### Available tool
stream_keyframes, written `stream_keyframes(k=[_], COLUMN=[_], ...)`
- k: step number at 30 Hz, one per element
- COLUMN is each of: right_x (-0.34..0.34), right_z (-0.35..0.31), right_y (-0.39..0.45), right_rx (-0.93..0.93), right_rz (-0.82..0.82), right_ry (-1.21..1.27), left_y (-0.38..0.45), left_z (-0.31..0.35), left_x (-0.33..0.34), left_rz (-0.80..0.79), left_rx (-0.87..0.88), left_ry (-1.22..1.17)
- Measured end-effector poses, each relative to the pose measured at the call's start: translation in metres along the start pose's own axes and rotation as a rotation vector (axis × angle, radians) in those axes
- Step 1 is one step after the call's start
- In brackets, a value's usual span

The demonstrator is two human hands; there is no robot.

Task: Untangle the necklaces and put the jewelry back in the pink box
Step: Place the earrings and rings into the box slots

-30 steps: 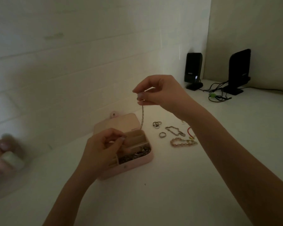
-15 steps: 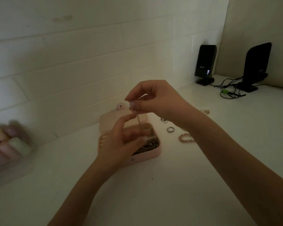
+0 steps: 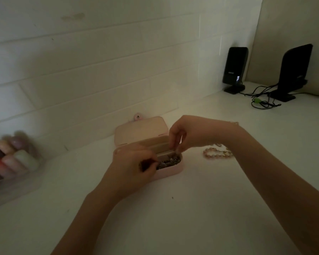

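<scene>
A: Pink box (image 3: 168, 172) is lying open on the surface (image 3: 191, 208). Why are both hands over it?

B: A chain (image 3: 168, 161) appears pinched by left hand (image 3: 131, 168) and right hand (image 3: 188, 134), fingers curled, so it is coiled into the front compartment. Beaded bracelet (image 3: 216, 153) remains outside.

we see the pink box (image 3: 171, 171) open, lid (image 3: 140, 130) laid back, tangled dark chains (image 3: 168, 161) in its front compartment; a beaded bracelet (image 3: 216, 153) lies just right.
</scene>
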State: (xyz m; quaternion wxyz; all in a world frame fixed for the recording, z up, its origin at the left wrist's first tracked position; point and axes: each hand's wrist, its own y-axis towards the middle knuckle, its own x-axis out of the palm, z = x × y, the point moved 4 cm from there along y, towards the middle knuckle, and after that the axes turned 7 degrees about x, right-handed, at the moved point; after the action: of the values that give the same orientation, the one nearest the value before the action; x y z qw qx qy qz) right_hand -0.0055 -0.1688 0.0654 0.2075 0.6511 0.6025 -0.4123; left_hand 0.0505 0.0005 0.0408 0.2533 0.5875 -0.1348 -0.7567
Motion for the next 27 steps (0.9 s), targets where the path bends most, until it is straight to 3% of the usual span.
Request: stream_keyframes(k=[3, 5, 8, 12, 19, 24, 27], right_x=[-0.016, -0.028, -0.027, -0.009, -0.011, -0.028, -0.028], right_z=[0.011, 0.03, 0.055, 0.063, 0.063, 0.038, 0.001], right_y=[-0.002, -0.003, 0.001, 0.01, 0.016, 0.0, -0.018], right_rx=[0.031, 0.116, 0.256, 0.265, 0.2, 0.0, -0.163], right_rz=[0.144, 0.264, 0.252, 0.209, 0.217, 0.324, 0.138], right_ry=[-0.058, -0.114, -0.159, -0.203, -0.184, -0.033, 0.078], left_y=[0.002, -0.001, -0.011, -0.016, -0.024, -0.035, -0.047], left_z=[-0.008, -0.022, -0.048, -0.056, -0.056, -0.028, -0.007], left_x=[-0.006, -0.009, -0.004, 0.004, 0.012, 0.019, 0.021], left_rz=[0.157, 0.242, 0.154, 0.13, 0.051, 0.043, 0.075], left_rx=[-0.065, -0.248, -0.541, -0.672, -0.705, -0.684, -0.694], left_ry=[0.005, 0.015, 0.024, -0.126, -0.186, -0.165, -0.177])
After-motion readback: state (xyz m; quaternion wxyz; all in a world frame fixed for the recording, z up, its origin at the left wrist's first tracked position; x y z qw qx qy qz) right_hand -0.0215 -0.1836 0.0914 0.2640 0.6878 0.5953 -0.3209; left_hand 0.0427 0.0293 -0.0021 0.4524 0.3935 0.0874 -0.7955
